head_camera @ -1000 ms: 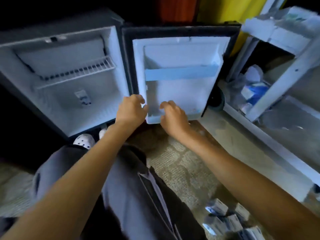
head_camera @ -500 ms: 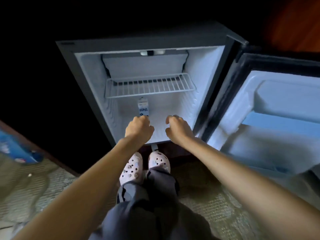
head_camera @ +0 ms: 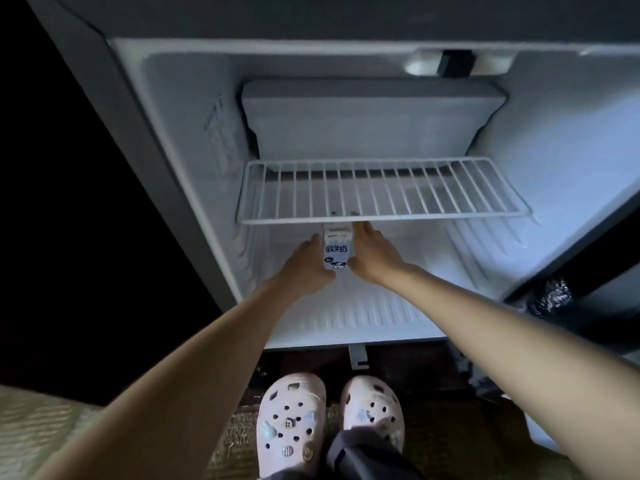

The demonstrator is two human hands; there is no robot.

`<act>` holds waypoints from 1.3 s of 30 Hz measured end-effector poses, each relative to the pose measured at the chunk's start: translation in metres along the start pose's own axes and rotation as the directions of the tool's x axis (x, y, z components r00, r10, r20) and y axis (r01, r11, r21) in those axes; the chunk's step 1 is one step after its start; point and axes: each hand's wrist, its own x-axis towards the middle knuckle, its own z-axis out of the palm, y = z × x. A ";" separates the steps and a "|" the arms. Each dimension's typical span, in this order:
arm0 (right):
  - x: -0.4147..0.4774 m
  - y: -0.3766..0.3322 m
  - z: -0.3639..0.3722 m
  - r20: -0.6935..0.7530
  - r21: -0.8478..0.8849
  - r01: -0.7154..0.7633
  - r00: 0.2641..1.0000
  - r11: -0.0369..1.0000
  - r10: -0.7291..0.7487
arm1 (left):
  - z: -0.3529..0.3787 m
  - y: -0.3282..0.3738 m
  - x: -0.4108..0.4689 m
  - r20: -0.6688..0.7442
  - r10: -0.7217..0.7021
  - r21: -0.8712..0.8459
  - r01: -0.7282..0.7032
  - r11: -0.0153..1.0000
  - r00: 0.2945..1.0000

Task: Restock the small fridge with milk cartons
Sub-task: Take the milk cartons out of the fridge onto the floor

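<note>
The small fridge (head_camera: 180,140) stands open in front of me, white inside. One small milk carton (head_camera: 335,250), pale blue with dark print and a cartoon face, stands upright on the fridge floor under the wire shelf (head_camera: 381,188). My left hand (head_camera: 304,263) presses against its left side and my right hand (head_camera: 372,252) against its right side, so both hands clasp it. The fingertips of both hands are hidden behind the carton.
A grey freezer box (head_camera: 374,116) sits at the top back of the fridge. The open door's dark edge (head_camera: 588,258) is at the right. My feet in pale clogs (head_camera: 294,420) stand on a woven mat just below the fridge.
My view swung from the door shelf to the fridge interior and came closer. Both hands reached deep inside and closed around the carton on the floor.
</note>
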 end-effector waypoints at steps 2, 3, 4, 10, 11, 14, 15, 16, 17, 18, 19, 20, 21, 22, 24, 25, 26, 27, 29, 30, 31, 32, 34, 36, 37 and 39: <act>0.017 0.004 0.005 0.019 0.039 0.010 1.000 0.999 -0.011 | 0.002 -0.001 0.015 -0.015 0.023 -0.050 -0.024 0.998 1.000; 0.024 0.006 0.008 0.035 0.056 0.015 0.999 0.998 -0.017 | 0.003 -0.001 0.021 -0.028 0.023 -0.076 -0.025 0.997 0.999; 0.029 0.007 0.010 0.037 0.074 0.017 0.999 0.997 -0.019 | 0.005 -0.003 0.026 -0.044 0.015 -0.101 -0.019 0.995 0.999; 0.029 0.006 0.021 -0.117 0.056 0.060 0.992 0.997 -0.053 | 0.023 -0.020 0.029 -0.111 -0.053 -0.188 0.031 0.982 0.992; 0.023 0.006 0.022 -0.106 0.023 0.101 0.989 0.995 -0.098 | 0.025 -0.023 0.026 -0.116 -0.061 -0.188 0.038 0.981 0.991; -0.004 0.009 0.020 -0.096 -0.049 0.179 0.978 0.983 -0.183 | 0.032 -0.024 0.014 -0.116 -0.074 -0.245 0.043 0.968 0.991; -0.015 0.010 0.017 -0.105 -0.041 0.185 0.976 0.982 -0.189 | 0.033 -0.020 0.008 -0.126 -0.073 -0.260 0.038 0.965 0.989; -0.027 0.011 0.012 -0.116 -0.023 0.192 0.974 0.981 -0.193 | 0.034 -0.016 0.000 -0.139 -0.067 -0.264 0.029 0.964 0.988; -0.039 0.011 0.006 -0.132 -0.004 0.198 0.971 0.980 -0.197 | 0.033 -0.012 -0.008 -0.146 -0.050 -0.256 0.011 0.967 0.988; -0.053 0.010 -0.001 -0.156 0.012 0.206 0.967 0.978 -0.202 | 0.032 -0.006 -0.018 -0.147 -0.015 -0.235 -0.020 0.972 0.989; -0.067 0.010 -0.008 -0.186 0.027 0.214 0.961 0.976 -0.205 | 0.030 0.000 -0.029 -0.137 0.034 -0.206 -0.062 0.977 0.990; -0.083 0.010 -0.017 -0.217 0.039 0.220 0.954 0.975 -0.207 | 0.028 0.006 -0.040 -0.125 0.085 -0.169 -0.106 0.980 0.989; -0.100 0.010 -0.025 -0.240 0.048 0.221 0.949 0.974 -0.204 | 0.026 0.013 -0.053 -0.114 0.124 -0.129 -0.138 0.982 0.986; -0.119 0.010 -0.034 -0.254 0.054 0.218 0.947 0.974 -0.198 | 0.024 0.022 -0.066 -0.107 0.154 -0.087 -0.164 0.983 0.982; -0.158 0.011 -0.052 -0.268 0.054 0.218 0.943 0.975 -0.196 | 0.020 0.042 -0.095 -0.080 0.224 -0.003 -0.225 0.974 0.971; -0.178 0.012 -0.061 -0.272 0.054 0.217 0.942 0.975 -0.195 | 0.019 0.054 -0.111 -0.054 0.263 0.035 -0.261 0.965 0.963; -0.199 0.014 -0.070 -0.279 0.058 0.210 0.942 0.976 -0.186 | 0.019 0.067 -0.127 -0.026 0.298 0.071 -0.295 0.953 0.954; -0.220 0.016 -0.080 -0.293 0.069 0.200 0.940 0.977 -0.172 | 0.019 0.080 -0.144 -0.003 0.329 0.101 -0.327 0.940 0.944; -0.264 0.020 -0.101 -0.330 0.087 0.169 0.935 0.982 -0.132 | 0.021 0.107 -0.176 0.022 0.389 0.116 -0.389 0.914 0.921; -0.287 0.022 -0.111 -0.355 0.094 0.152 0.928 0.984 -0.110 | 0.023 0.122 -0.193 0.029 0.422 0.110 -0.423 0.899 0.906; -0.310 0.025 -0.121 -0.379 0.105 0.132 0.922 0.986 -0.083 | 0.026 0.136 -0.210 0.034 0.453 0.102 -0.454 0.885 0.891; -0.334 0.029 -0.130 -0.402 0.119 0.103 0.914 0.988 -0.047 | 0.031 0.151 -0.226 0.043 0.477 0.096 -0.478 0.873 0.878; -0.383 0.039 -0.146 -0.439 0.141 0.041 0.898 0.989 0.026 | 0.044 0.183 -0.260 0.079 0.525 0.098 -0.531 0.842 0.847; -0.431 0.052 -0.158 -0.464 0.154 -0.029 0.880 0.988 0.098 | 0.062 0.213 -0.293 0.138 0.576 0.104 -0.590 0.801 0.806; -0.456 0.059 -0.162 -0.477 0.155 -0.070 0.868 0.985 0.137 | 0.072 0.227 -0.308 0.175 0.598 0.092 -0.618 0.781 0.782; -0.504 0.076 -0.166 -0.502 0.161 -0.144 0.840 0.976 0.207 | 0.098 0.252 -0.338 0.242 0.639 0.052 -0.668 0.743 0.730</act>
